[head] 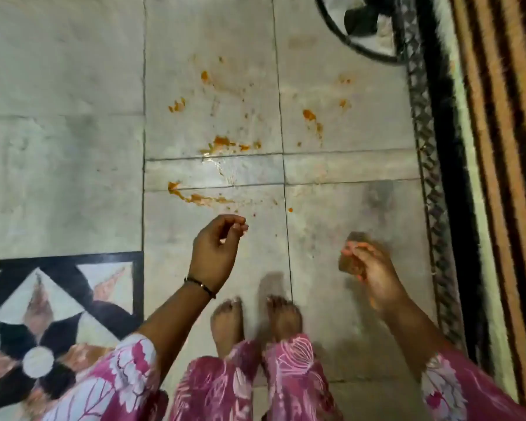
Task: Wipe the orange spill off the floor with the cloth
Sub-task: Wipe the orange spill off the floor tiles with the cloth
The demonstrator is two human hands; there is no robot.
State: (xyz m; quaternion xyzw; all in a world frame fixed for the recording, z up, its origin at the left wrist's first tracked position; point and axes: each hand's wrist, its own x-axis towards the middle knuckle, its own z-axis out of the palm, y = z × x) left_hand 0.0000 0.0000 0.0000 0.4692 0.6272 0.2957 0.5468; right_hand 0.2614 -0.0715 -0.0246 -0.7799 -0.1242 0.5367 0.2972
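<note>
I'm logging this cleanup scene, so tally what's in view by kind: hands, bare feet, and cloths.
Hands: 2, the empty left hand and the right hand.
Bare feet: 2.
Small brownish cloth, blurred, in the right hand: 1.
Total: 5.

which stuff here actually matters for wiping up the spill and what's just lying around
For the job:
orange spill on the floor tiles
brownish wad, probably the cloth, gripped in the right hand
left hand, holding nothing

Just there:
striped mat
black round stand
flower tile inlay
</note>
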